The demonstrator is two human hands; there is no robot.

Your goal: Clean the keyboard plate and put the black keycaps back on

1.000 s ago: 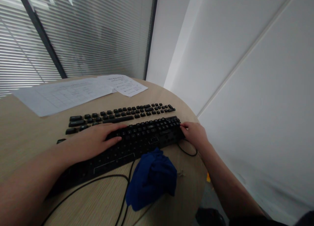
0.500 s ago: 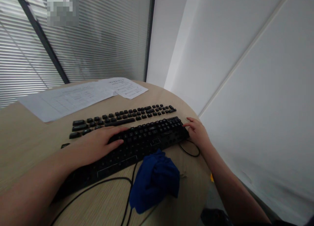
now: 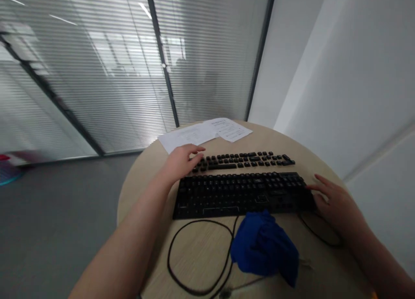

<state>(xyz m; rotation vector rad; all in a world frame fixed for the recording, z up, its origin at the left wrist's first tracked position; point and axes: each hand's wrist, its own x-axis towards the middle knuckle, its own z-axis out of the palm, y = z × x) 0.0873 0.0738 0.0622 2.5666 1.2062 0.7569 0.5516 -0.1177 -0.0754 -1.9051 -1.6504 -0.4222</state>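
Observation:
A black keyboard (image 3: 233, 199) lies on the round wooden table (image 3: 194, 234), with keycaps along its upper rows and bare rows below. Behind it, loose black keycaps (image 3: 253, 159) stand in rows. My left hand (image 3: 184, 160) is over the left end of these keycaps, fingers apart; whether it touches one is unclear. My right hand (image 3: 330, 199) is at the keyboard's right end, fingers spread, with one fingertip at its edge. A crumpled blue cloth (image 3: 264, 247) lies in front of the keyboard.
Printed papers (image 3: 191, 136) lie at the table's far side. A black cable (image 3: 170, 251) loops in front of the keyboard. Beyond the table are glass partitions with blinds (image 3: 207, 74) and a white wall (image 3: 356, 74) on the right. A red and blue object (image 3: 6, 169) stands at far left.
The head view has swung left, so the table appears further right. My left hand has moved off the keyboard to the loose keycaps behind it. My right hand remains at the keyboard's right end.

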